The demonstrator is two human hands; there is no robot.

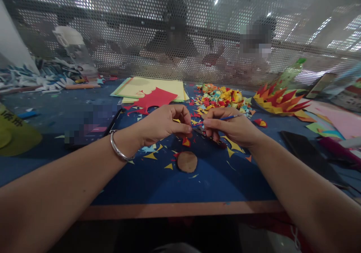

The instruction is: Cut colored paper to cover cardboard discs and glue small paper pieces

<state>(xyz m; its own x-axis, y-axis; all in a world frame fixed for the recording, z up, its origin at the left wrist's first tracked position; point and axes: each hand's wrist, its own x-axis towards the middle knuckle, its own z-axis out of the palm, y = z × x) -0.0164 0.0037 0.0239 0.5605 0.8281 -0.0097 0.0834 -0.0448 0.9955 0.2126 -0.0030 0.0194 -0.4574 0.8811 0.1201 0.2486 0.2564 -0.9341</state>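
My left hand (pixel 165 124) is curled closed, pinching a small red and yellow paper piece (pixel 186 141) at its fingertips. My right hand (pixel 234 127) is closed around a thin blue-handled tool (pixel 229 117), whose tip points left toward the pinched piece. Both hands meet above the blue table (pixel 214 177). A round brown cardboard disc (pixel 187 161) lies on the table just below them. Small yellow and red paper triangles (pixel 150 156) are scattered around. A silver bangle (pixel 118 147) circles my left wrist.
A stack of yellow sheets (pixel 158 88) with a cut red sheet (pixel 153 99) lies behind the hands. A pile of coloured scraps (pixel 222 96) and a spiky red-yellow paper ring (pixel 282 102) sit at right. A dark phone (pixel 304 151) lies near my right forearm. People sit behind a perforated screen (pixel 180 38).
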